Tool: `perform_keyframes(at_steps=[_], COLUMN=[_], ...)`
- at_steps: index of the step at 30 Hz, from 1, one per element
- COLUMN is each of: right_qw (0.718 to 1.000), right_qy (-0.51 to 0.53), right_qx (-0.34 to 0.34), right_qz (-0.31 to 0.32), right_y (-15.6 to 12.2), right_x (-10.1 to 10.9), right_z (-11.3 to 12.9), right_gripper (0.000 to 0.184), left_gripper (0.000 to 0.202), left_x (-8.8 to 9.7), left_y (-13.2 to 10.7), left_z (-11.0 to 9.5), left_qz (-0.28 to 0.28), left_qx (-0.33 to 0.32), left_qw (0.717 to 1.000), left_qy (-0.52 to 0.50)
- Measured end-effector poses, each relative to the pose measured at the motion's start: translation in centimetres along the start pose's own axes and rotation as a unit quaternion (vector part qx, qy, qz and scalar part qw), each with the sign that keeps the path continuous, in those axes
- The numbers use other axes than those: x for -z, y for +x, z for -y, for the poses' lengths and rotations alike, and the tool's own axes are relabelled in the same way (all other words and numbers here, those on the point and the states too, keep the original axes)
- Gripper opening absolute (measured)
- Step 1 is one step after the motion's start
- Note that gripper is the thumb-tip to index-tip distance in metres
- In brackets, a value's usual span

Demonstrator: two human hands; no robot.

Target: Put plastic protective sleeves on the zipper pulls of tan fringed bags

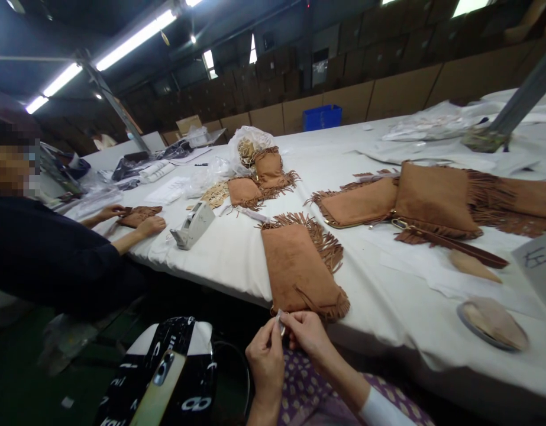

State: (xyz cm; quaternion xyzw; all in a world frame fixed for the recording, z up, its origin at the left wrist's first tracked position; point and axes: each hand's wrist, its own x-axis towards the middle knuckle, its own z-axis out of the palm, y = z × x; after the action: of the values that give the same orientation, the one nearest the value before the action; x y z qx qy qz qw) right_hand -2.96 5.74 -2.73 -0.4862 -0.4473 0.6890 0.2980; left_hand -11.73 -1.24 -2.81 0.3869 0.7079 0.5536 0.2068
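Both my hands are raised at the table's near edge. My left hand (266, 361) and my right hand (303, 334) pinch a small translucent plastic piece (280, 322) between their fingertips. Just beyond my fingers lies a tan suede fringed bag (294, 269), its near fringe almost at my right hand. I cannot tell whether my fingers touch it. The bag rests flat on a white-covered work table (228, 272). Further right lie more tan suede fringed bags (436, 201), one with a brown strap (459, 248) and metal fittings.
A co-worker's hands (139, 219) rest on a small fringed suede piece at the left. A white tape dispenser (193, 225) stands nearby. Two more fringed bags (264, 183) and plastic bags lie beyond. A phone (164, 378) sits at lower left, and a blue crate (322, 117) stands behind.
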Motion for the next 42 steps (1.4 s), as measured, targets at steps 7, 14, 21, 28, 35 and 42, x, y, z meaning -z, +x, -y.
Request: perform_keyframes(at_steps=[7,14,21,28,35,42], right_qw=[0.991,0.992,0.999,0.997,0.996,0.996], right_qy=[0.097,0.094,0.003,-0.054,-0.076,-0.064], right_qx=[-0.086,-0.076,-0.029,0.008,0.029,0.026], right_qz=[0.024,0.040,0.032,0.048,0.043,0.063], right_y=[-1.3,-1.7,-0.7,-0.7,-1.1,-0.1], right_x=[0.2,0.5,0.7,1.0,1.9,2.2], right_z=[1.5,2.3,1.0,0.9,1.2,0.5], right_gripper=[0.030,0.034,0.038,0.038,0.037,0.045], left_gripper=[0.034,0.038,0.044,0.053,0.043,0.046], left_x=[1.5,1.8,3.9,7.9,1.3,1.0], left_y=[-0.4,-0.1,-2.7,-2.6,0.5,-0.2], left_z=[1.0,0.6,2.0,4.1,-1.5,-0.6], left_qz=[0.091,0.123,0.200,0.204,0.246,0.234], left_qx=[-0.197,-0.267,-0.131,0.125,0.174,0.224], left_qw=[0.959,0.904,0.959,0.969,0.944,0.922], left_qy=[0.183,0.309,0.151,0.055,-0.134,-0.213])
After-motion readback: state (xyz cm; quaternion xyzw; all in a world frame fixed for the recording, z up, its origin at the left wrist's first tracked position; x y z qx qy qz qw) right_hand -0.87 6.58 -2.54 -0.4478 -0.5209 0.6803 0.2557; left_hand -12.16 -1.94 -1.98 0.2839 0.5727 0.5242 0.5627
